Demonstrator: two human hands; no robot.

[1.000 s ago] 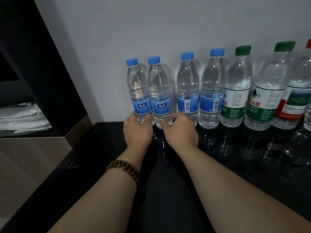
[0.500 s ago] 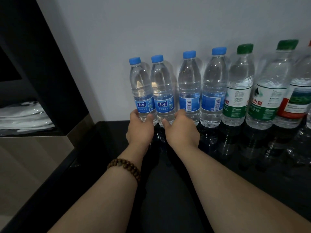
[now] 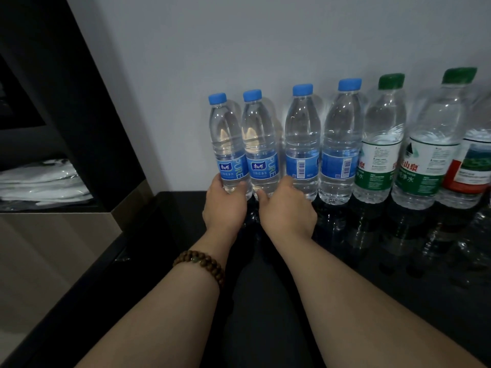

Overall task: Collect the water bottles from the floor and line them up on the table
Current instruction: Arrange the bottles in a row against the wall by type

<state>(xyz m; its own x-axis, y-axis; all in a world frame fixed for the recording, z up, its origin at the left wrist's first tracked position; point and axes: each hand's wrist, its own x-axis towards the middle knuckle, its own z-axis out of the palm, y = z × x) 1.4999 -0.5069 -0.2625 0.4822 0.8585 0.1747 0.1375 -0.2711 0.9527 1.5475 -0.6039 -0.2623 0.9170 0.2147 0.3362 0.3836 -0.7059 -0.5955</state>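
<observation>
Holding two bottles at once. Left grip (image 3: 224, 208) is curled round the bottom of the leftmost bottle (image 3: 228, 147), with the thumb on the bottle's right side and fingers on its left. Right grip (image 3: 287, 208) is curled round the bottom of the second bottle (image 3: 261, 150), thumb low on the front and fingers round its right side. The two grips sit side by side, nearly touching.

Both held bottles are clear with blue caps and blue labels, upright, shoulders touching or very close. Their bases are hidden behind the grips, so it's impossible to tell if they rest on the bench (image 3: 345, 274) or sit just above it.

Row along the wall (image 3: 265, 43), left to right:
- leftmost bottle and second bottle, in the grips
- third bottle (image 3: 302, 144), blue cap, small gap from the second, right-grip fingers just beside its base
- fourth bottle (image 3: 341, 144), blue cap, just beside the third
- two green-capped bottles (image 3: 381, 144) (image 3: 431, 150), taller, white and green labels
- red-label bottle (image 3: 471, 168), cut off at the right edge

Everything from the third bottle on stands upright on the bench, close to the wall. The bench is glossy black and reflects the bottles.

Bead bracelet (image 3: 202, 264) is on the left wrist. Dark cabinet (image 3: 79, 102) stands left of the bench, with pale wrapped items (image 3: 39, 181) on its shelf.
</observation>
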